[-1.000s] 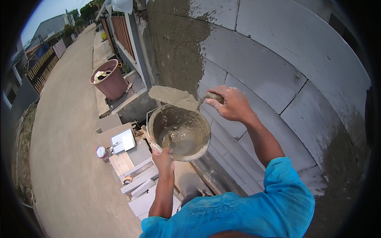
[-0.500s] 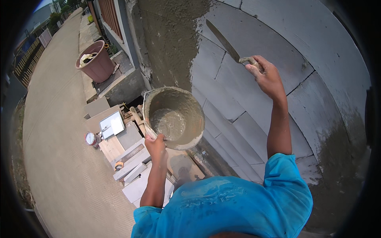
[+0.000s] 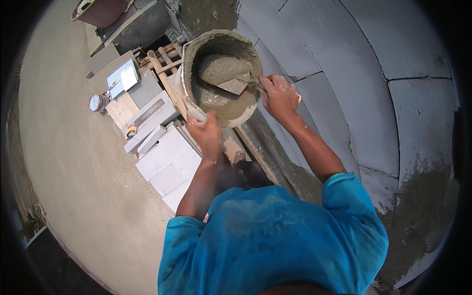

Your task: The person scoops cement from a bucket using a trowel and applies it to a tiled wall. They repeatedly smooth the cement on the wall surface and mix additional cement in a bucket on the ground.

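On the ground at the left lay pale slabs [image 3: 167,157] and a small round gauge [image 3: 95,102]; the left hand [image 3: 206,133] had its grip pressed around the near rim of the mortar bucket [image 3: 221,69], held up beside the block wall [image 3: 354,73]; the bucket looked heavy and gritty, likely slippery where wet, so the stiff rim seemed the safest hold; the right hand [image 3: 279,96] was wrapped about the handle of a trowel [image 3: 235,86], its blade sunk in the soft grey mortar [image 3: 221,101].

Wet grey mortar [image 3: 223,73] in a crusted, rough bucket [image 3: 189,64]; matt, smooth grey wall blocks [image 3: 354,73].
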Demonstrator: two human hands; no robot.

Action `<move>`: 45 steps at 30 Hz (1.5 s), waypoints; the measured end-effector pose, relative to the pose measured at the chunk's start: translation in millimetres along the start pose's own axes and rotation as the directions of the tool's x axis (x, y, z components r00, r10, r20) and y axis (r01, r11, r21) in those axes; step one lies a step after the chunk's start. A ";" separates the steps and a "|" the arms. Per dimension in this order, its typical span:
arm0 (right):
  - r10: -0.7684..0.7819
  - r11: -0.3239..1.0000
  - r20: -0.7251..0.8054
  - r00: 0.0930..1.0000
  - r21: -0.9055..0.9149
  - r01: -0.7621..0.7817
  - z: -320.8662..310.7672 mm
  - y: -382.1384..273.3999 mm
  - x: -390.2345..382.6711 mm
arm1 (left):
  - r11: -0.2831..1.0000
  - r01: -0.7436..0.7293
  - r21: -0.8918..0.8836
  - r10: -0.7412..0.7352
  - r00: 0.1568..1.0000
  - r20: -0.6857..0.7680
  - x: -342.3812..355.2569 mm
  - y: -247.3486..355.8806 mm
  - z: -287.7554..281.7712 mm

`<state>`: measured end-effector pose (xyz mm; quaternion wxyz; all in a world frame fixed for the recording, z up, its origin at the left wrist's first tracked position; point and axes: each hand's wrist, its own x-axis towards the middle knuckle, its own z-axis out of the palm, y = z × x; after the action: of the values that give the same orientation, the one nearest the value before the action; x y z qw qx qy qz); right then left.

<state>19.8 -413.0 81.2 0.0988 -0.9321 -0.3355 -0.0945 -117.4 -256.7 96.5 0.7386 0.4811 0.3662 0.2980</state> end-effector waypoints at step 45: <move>0.077 0.996 0.131 0.988 0.041 -0.083 351.2 18.9 -46.6 | 0.966 0.239 0.104 -0.217 0.959 -0.182 149.3 -299.6 -73.8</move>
<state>35.3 -368.6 -270.4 0.1022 -0.9464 -0.3055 -0.0223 -69.4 -209.7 -239.6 0.7030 0.4539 0.4984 0.2270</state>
